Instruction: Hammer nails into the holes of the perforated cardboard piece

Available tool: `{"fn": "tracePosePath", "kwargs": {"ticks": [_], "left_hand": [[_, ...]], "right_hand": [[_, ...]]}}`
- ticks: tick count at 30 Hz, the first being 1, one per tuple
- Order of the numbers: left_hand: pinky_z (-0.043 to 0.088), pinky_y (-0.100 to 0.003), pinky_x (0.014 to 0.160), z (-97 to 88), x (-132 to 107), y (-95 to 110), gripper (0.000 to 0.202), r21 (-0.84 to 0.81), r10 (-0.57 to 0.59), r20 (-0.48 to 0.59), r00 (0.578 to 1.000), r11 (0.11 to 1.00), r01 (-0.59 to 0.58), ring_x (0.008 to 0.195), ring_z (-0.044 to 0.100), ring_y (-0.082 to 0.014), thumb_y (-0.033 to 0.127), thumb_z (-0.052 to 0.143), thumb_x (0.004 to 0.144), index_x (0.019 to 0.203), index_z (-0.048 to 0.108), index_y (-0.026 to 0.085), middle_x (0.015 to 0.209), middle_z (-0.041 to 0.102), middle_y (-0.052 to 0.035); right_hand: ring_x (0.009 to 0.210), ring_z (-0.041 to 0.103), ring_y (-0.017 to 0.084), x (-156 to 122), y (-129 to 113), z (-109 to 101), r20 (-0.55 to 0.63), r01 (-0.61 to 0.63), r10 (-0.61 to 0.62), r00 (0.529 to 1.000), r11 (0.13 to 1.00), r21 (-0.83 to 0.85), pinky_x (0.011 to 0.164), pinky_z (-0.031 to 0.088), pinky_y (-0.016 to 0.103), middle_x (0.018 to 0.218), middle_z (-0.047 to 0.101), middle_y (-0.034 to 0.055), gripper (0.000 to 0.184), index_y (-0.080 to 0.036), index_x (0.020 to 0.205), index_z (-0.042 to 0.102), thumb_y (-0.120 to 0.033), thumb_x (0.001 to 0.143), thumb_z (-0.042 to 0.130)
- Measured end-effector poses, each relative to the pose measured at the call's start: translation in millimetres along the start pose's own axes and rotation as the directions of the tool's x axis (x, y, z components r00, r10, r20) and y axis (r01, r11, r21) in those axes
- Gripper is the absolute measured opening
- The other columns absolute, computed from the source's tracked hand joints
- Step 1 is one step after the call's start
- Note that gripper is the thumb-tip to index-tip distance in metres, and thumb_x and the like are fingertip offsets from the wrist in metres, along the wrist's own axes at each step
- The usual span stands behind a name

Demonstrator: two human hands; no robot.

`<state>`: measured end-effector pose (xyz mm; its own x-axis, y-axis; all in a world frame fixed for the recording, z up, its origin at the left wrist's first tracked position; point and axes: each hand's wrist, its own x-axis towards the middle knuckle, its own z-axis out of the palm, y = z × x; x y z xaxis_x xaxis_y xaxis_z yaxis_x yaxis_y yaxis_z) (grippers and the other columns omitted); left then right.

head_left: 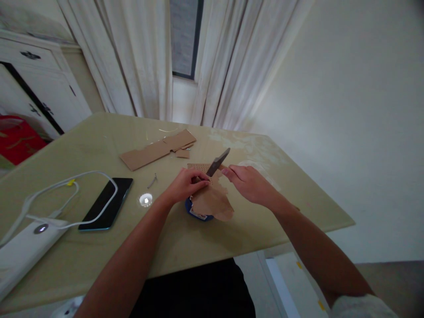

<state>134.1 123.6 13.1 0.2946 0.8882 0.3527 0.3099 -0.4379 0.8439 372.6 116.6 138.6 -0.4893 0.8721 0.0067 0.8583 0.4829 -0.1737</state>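
My left hand [187,184] is closed around the handle of a dark-bladed knife [217,162] whose blade points up and to the right. My right hand [247,182] pinches the top edge of a torn brown paper piece [212,201], right beside the blade. The paper hangs over a small blue round object [196,214] that lies on the beige table [265,221]. A dotted brown sheet [198,168] lies just behind my hands.
Strips of cardboard [155,152] lie farther back on the table. To the left are a black phone [106,203], a white cable [66,185], a white power bank [23,249], a small shiny round item [145,200] and a metal clip [152,180]. Curtains and a white cabinet stand behind.
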Motion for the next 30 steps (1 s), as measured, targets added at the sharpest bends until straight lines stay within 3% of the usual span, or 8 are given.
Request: {"fn": "tracePosePath", "kwargs": {"ticks": [3, 7, 12, 15, 20, 25, 30], "left_hand": [[0.036, -0.023, 0.055, -0.4, 0, 0, 0.025, 0.0, -0.001, -0.002, 1.0, 1.0, 0.001, 0.058, 0.051, -0.0111, 0.04, 0.075, 0.094, 0.093, 0.085, 0.018, 0.068, 0.07, -0.0008], [0.035, -0.023, 0.054, -1.1, 0, -1, 0.026, -0.014, -0.003, 0.034, 0.999, 1.0, 0.004, 0.057, 0.05, -0.0109, 0.041, 0.075, 0.093, 0.088, 0.083, 0.017, 0.064, 0.067, 0.0001], [0.04, -0.024, 0.057, -0.9, -1, -4, 0.028, -0.026, -0.015, 0.034, 0.999, 1.0, 0.016, 0.062, 0.056, -0.0122, 0.042, 0.075, 0.093, 0.093, 0.084, 0.015, 0.073, 0.073, -0.0032], [0.039, -0.025, 0.059, -2.1, -1, -5, 0.028, 0.021, -0.012, 0.024, 1.0, 1.0, 0.012, 0.062, 0.054, -0.0123, 0.043, 0.075, 0.093, 0.093, 0.083, 0.016, 0.072, 0.07, -0.0014], [0.048, -0.031, 0.076, -6.6, 0, -2, 0.025, 0.123, 0.083, 0.052, 0.995, 0.989, -0.088, 0.083, 0.068, -0.0187, 0.043, 0.081, 0.091, 0.102, 0.085, 0.02, 0.097, 0.079, -0.0061], [0.053, -0.04, 0.096, -8.5, 1, 2, 0.038, 0.166, 0.084, 0.073, 0.994, 0.981, -0.096, 0.103, 0.074, -0.0268, 0.051, 0.092, 0.083, 0.107, 0.086, 0.022, 0.113, 0.081, -0.0095], [0.052, -0.04, 0.097, -8.0, 0, 4, 0.036, 0.205, 0.076, 0.074, 0.994, 0.975, -0.09, 0.107, 0.073, -0.0284, 0.052, 0.092, 0.083, 0.103, 0.085, 0.023, 0.115, 0.08, -0.0089]], "right_hand": [[0.081, 0.067, 0.022, 0, 0, 0, -0.009, 0.006, -0.006, 1.0, 1.0, 0.017, 0.072, 0.036, 0.033, 0.09, 0.078, 0.0083, 0.055, -0.02, 0.093, 0.069, -0.053, 0.119, 0.034], [0.083, 0.068, 0.023, 1, 0, 3, 0.104, -0.002, 0.006, 0.995, 0.999, -0.036, 0.073, 0.035, 0.034, 0.093, 0.079, 0.0099, 0.055, -0.02, 0.093, 0.07, -0.052, 0.119, 0.035], [0.079, 0.065, 0.021, 0, 1, 0, -0.011, -0.01, 0.01, 1.0, 0.999, 0.041, 0.071, 0.033, 0.033, 0.087, 0.076, 0.0073, 0.053, -0.02, 0.092, 0.069, -0.051, 0.119, 0.036], [0.08, 0.066, 0.021, 0, 1, 1, 0.003, -0.011, 0.011, 1.0, 0.999, 0.034, 0.072, 0.035, 0.033, 0.089, 0.077, 0.0076, 0.053, -0.02, 0.094, 0.07, -0.051, 0.119, 0.036], [0.087, 0.07, 0.023, -1, 0, 8, 0.123, 0.04, -0.033, 0.992, 0.998, -0.051, 0.074, 0.036, 0.033, 0.097, 0.08, 0.0099, 0.051, -0.019, 0.097, 0.073, -0.047, 0.119, 0.036], [0.082, 0.069, 0.022, 0, 0, 5, 0.014, -0.015, 0.016, 1.0, 1.0, -0.026, 0.073, 0.036, 0.033, 0.09, 0.078, 0.0083, 0.054, -0.02, 0.094, 0.07, -0.051, 0.119, 0.034], [0.09, 0.073, 0.025, 1, -2, 14, 0.131, 0.029, -0.017, 0.991, 0.995, -0.092, 0.075, 0.039, 0.034, 0.101, 0.082, 0.0117, 0.055, -0.019, 0.099, 0.074, -0.05, 0.119, 0.033]]}}
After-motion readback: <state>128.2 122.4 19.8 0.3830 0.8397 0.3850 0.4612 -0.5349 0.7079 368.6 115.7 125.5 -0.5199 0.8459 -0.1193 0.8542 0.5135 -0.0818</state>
